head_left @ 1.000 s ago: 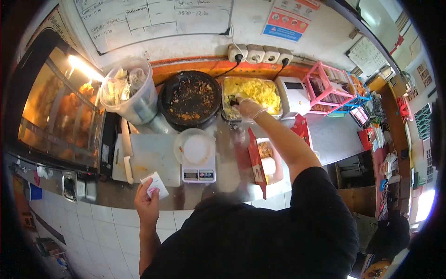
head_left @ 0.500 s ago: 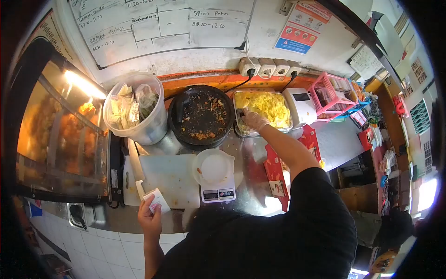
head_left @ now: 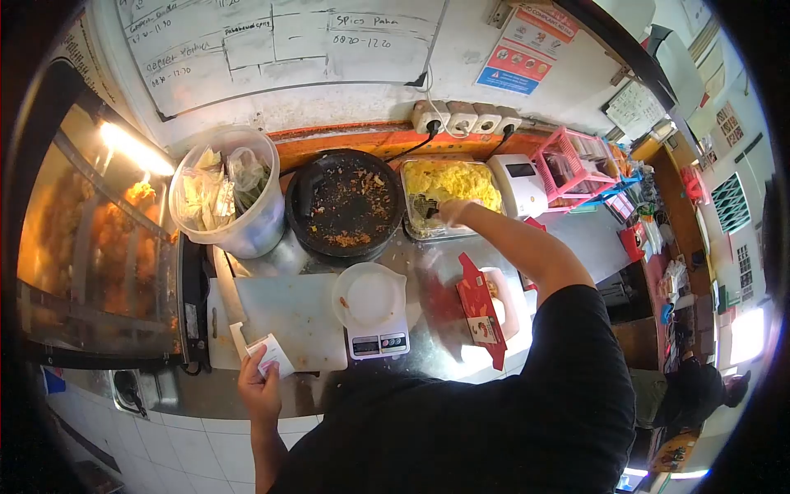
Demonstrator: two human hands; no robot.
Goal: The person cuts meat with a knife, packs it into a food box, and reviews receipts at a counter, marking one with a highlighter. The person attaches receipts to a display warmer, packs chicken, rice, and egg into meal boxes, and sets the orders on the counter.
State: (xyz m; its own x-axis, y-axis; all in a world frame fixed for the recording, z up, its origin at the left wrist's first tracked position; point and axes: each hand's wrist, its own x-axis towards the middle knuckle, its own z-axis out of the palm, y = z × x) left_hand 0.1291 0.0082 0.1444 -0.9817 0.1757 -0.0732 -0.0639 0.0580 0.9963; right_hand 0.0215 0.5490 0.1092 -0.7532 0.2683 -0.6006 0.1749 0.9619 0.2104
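Note:
My left hand (head_left: 261, 387) is closed on a small white paper packet (head_left: 271, 356) with faint print, over the near left corner of a white cutting board (head_left: 288, 317). Beside the packet lies a knife (head_left: 230, 292), its pale handle close to my fingers. In what looks like a clear glove, my right hand (head_left: 457, 212) is at the front of a tray (head_left: 448, 237) of fluffy yellow food (head_left: 457, 179). A dark piece (head_left: 431, 212) shows at its fingertips; the fingers are partly hidden and what they grip is unclear.
A black stone mortar (head_left: 350, 247) with crumbs stands left of the tray. Nearer me, a kitchen scale (head_left: 378, 342) carries a white bowl (head_left: 370, 298). An open red box (head_left: 476, 305) lies right of it. A plastic bucket (head_left: 247, 222) and a lit glass food cabinet (head_left: 99, 247) stand left.
My right hand has drawn slightly toward me and right within the tray, and the red box shows more. My left hand keeps the packet. The whole view has shifted a little left.

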